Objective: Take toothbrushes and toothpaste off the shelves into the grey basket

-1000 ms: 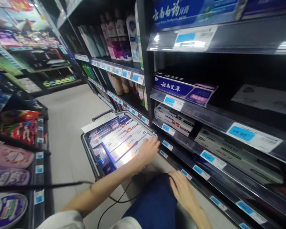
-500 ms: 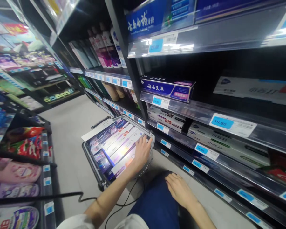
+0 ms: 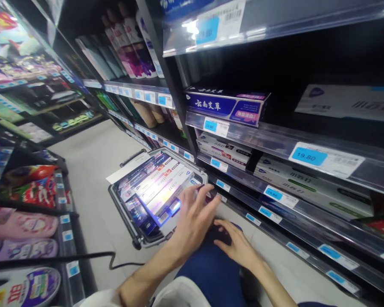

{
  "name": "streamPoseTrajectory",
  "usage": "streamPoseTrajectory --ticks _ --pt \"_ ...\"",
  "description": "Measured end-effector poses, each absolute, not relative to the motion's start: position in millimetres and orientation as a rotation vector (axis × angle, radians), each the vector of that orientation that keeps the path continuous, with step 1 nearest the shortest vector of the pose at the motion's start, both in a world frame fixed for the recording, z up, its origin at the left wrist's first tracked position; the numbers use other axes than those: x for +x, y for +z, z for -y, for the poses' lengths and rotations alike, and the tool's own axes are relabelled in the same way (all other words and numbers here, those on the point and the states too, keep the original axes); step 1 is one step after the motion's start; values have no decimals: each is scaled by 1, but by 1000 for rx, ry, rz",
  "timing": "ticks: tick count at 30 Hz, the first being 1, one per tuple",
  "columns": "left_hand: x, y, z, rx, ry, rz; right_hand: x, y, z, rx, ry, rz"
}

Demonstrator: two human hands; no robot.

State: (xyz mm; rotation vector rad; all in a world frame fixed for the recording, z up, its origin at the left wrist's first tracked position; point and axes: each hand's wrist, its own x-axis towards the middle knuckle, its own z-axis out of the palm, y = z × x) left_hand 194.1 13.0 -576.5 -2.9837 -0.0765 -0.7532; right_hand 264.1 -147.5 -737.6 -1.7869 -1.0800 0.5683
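Observation:
My left hand (image 3: 193, 215) is over the near right side of a shopping basket (image 3: 124, 219), its fingers curved down around a toothpaste box (image 3: 208, 192). Only the ends of that box show; the hand hides its middle. Side by side in the basket lie several white toothpaste cartons (image 3: 161, 182), with a dark blue carton (image 3: 142, 213) at the left. My right hand (image 3: 238, 247) hovers by my blue-trousered knee, close to the left one, thumb and fingers apart with nothing between them.
Shelves on the right carry a blue-purple toothpaste box (image 3: 225, 106) and white cartons (image 3: 313, 183) behind price-tag rails (image 3: 326, 157). Bottles (image 3: 131, 47) stand farther back. Detergent bottles (image 3: 22, 251) line the left shelf. A black cable (image 3: 96, 256) crosses the aisle floor.
My left hand has risen off the cartons toward me and right, with a toothpaste box under its fingers. The right hand has come off the knee toward it, opening its thumb.

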Motion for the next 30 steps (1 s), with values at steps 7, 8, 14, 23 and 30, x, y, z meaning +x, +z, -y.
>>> streamPoseTrajectory --ticks 7,8,14,23,30 --pt "234 -565 17 -3408 -1523 112 268 -740 145 -1668 538 687" --pt "244 -571 14 -3472 -1518 170 270 -741 146 -1676 500 634" --pt "285 -604 -42 -3691 -1319 -181 283 -738 162 -1798 317 540" --pt "273 -675 -110 -3969 -973 248 306 -721 185 -1451 444 109" --pt "265 -691 -102 -4139 -863 551 306 -732 180 -1473 309 16"
